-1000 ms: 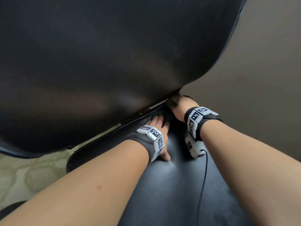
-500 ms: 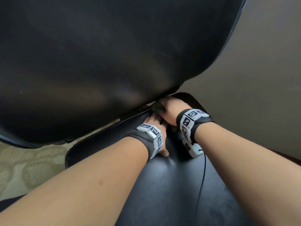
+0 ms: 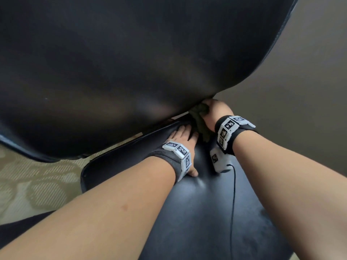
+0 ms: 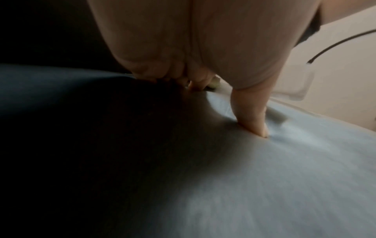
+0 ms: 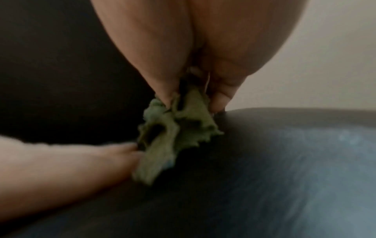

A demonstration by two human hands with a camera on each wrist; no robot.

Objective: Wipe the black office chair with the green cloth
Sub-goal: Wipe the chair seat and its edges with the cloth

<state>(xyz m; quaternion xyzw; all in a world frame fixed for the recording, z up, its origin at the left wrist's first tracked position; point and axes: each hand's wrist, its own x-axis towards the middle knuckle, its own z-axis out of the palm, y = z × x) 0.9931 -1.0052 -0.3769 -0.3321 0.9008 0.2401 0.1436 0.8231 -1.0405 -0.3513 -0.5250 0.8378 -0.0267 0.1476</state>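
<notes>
Patterned carpet (image 3: pixel 32 184) is showing at 9 o'clock in the head view, and a plain wall (image 3: pixel 300 91) at 2 o'clock. Between them the chair (image 3: pixel 197 218) is filling the picture: its backrest (image 3: pixel 112 62) is hanging over the top half and is hiding the fingertips of both hands.

Only the right wrist view is showing how the right hand (image 5: pixel 195 53) is holding the cloth (image 5: pixel 173 128): thumb and fingers are pinching the crumpled cloth, which is hanging down and touching the left hand at 9 o'clock. The head view is showing the cloth (image 3: pixel 200 119) as a dark green bunch at the seat's rear edge, just under the backrest, with the right hand (image 3: pixel 216 113) beside it.

Only the left wrist view is showing the left hand (image 4: pixel 183 40) from below: the fingers are lying straight on the seat and the thumb (image 4: pixel 252 117) is pressing a dent in the cushion. From above, the left hand (image 3: pixel 185 139) is lying flat at 7 o'clock of the cloth.

A thin cable (image 3: pixel 233 194) is running down from the right wrist camera across the seat.

Compared with half a second earlier, the right hand is pulled back slightly and more cloth is showing; the left hand is staying in place.
</notes>
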